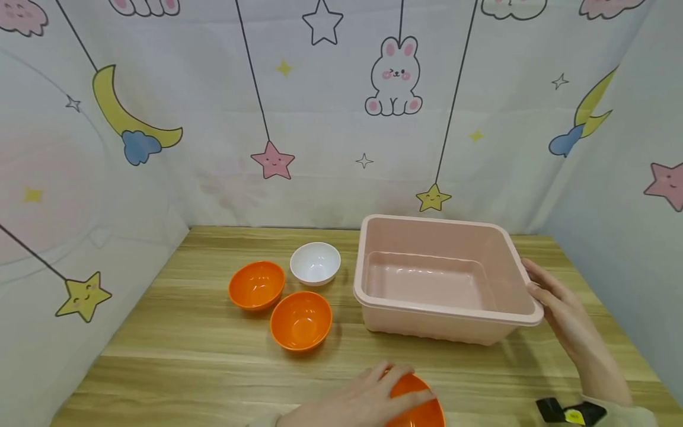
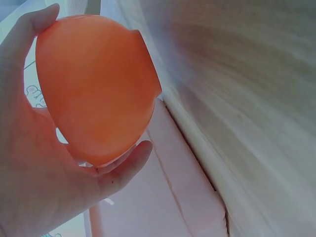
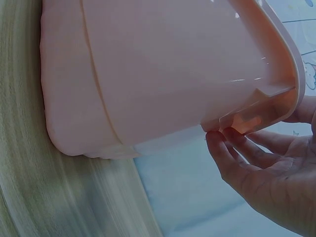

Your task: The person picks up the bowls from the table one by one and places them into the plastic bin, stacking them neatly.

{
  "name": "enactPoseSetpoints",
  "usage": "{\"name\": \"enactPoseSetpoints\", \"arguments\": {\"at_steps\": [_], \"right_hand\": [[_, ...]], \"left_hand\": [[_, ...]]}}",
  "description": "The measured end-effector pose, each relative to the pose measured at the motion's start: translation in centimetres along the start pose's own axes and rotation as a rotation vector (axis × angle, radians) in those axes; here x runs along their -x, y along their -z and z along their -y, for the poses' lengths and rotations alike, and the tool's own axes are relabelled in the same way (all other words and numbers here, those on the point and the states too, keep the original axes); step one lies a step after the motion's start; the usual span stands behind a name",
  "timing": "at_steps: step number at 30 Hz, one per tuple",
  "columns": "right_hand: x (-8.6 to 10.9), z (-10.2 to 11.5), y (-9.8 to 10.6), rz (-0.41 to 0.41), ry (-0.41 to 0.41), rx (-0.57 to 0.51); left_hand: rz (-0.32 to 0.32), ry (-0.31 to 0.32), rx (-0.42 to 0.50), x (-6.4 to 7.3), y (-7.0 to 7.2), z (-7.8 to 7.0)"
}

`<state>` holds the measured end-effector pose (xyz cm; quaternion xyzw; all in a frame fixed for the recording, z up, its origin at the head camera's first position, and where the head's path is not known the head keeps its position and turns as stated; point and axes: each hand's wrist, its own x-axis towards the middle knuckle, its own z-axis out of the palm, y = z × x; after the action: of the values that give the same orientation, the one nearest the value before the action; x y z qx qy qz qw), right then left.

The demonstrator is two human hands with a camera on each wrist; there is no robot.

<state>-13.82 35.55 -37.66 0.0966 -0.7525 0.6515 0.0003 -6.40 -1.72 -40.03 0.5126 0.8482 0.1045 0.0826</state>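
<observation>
My left hand grips an orange bowl at the front of the table, fingers spread across its rim. In the left wrist view this bowl is held between thumb and fingers, its outer side facing the camera. With my right hand I hold the right rim of a pink plastic basin. The right wrist view shows the fingertips curled under the basin's rim. Two more orange bowls and a white bowl stand left of the basin.
The wood-grain table carries everything. A white curtain printed with stars, moons and a rabbit hangs behind it and along both sides. A black strap with a yellow tag sits at the right wrist.
</observation>
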Motion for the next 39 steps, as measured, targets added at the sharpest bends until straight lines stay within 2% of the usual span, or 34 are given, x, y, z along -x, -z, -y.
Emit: {"name": "enactPoseSetpoints", "arguments": {"at_steps": [2, 10, 14, 20, 25, 31, 39], "right_hand": [[0.1, 0.0, 0.0, 0.009, 0.004, -0.009], [0.4, -0.2, 0.3, 0.015, -0.001, -0.027], [0.4, -0.3, 0.4, 0.028, 0.013, -0.043], [0.4, -0.2, 0.3, 0.018, 0.009, -0.038], [0.2, 0.1, 0.1, -0.013, -0.018, 0.005], [0.0, 0.2, 0.0, 0.008, 0.015, -0.016], [0.0, 0.2, -0.1, 0.009, 0.057, -0.012]], "left_hand": [[-0.029, -0.013, -0.039, 0.0, 0.0, 0.0], [-0.035, -0.023, -0.093, -0.2, 0.7, 0.0], [-0.041, -0.031, -0.081, -0.5, 1.0, 0.0], [-0.113, -0.031, -0.11, -0.8, 1.4, 0.0], [-0.129, 0.001, -0.067, -0.9, 2.1, -0.1], [-0.167, 0.024, -0.072, -0.9, 2.9, -0.3], [-0.248, -0.005, -0.123, -1.0, 3.8, -0.3]]}}
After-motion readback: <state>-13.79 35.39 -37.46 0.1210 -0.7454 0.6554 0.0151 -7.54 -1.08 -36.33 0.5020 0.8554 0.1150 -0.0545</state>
